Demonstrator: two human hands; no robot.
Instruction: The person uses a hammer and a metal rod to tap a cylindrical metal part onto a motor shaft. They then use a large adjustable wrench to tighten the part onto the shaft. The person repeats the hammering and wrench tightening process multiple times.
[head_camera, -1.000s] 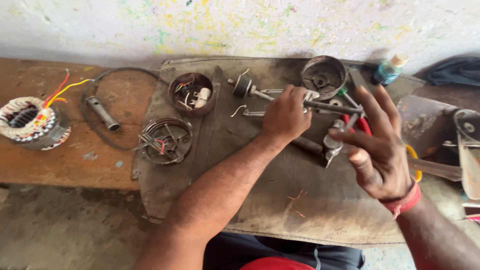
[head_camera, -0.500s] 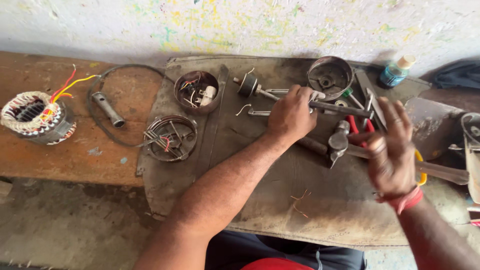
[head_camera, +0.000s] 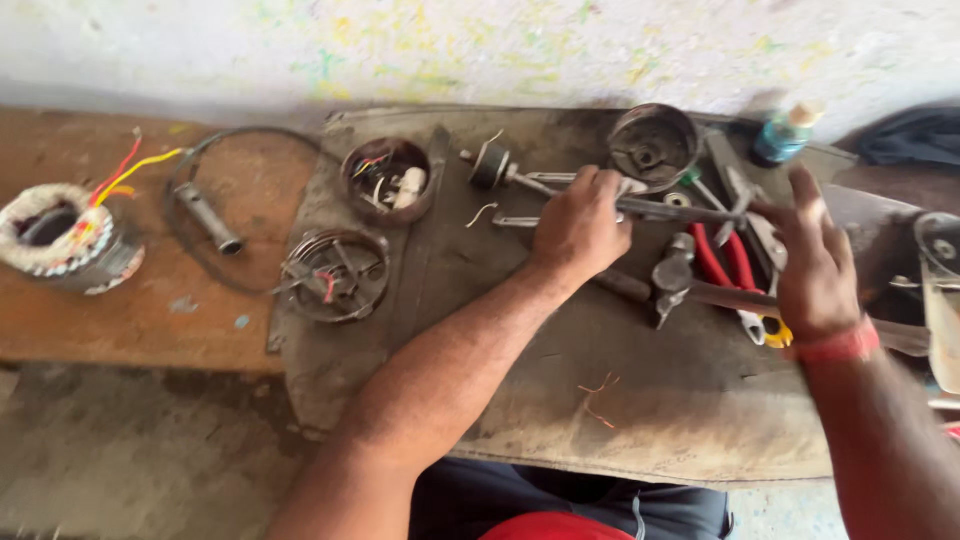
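At the far left of the frame a motor stator (head_camera: 62, 240), a ring of pale wound coil with red and yellow leads, sits on the worn brown wooden table (head_camera: 130, 320) where it sat 1 second ago, and beside it a black cable (head_camera: 215, 210) with a dull metal tube end loops over the wood unchanged. On the stained grey cloth (head_camera: 560, 400), the round wire-cage part (head_camera: 335, 275) and the rusty bowl of small bits (head_camera: 388, 180) above it have not shifted either. The change is in the hands: the left hand (head_camera: 580, 225), at centre, stays clenched over the long grey metal shaft (head_camera: 640, 205) that runs from a small dark rotor-like knob at its left end towards the right, pinning it to the cloth. A round dark metal cup (head_camera: 652, 145) sits just above. The right hand (head_camera: 815, 270), which was lifted with fingers spread 1 second ago, has come down on the tool pile at right, fingers curled over the grey metal tools near the red-handled pliers (head_camera: 725, 262); whether it has closed on 1 of them I cannot tell. A small blue bottle (head_camera: 785, 135) stands at upper right.
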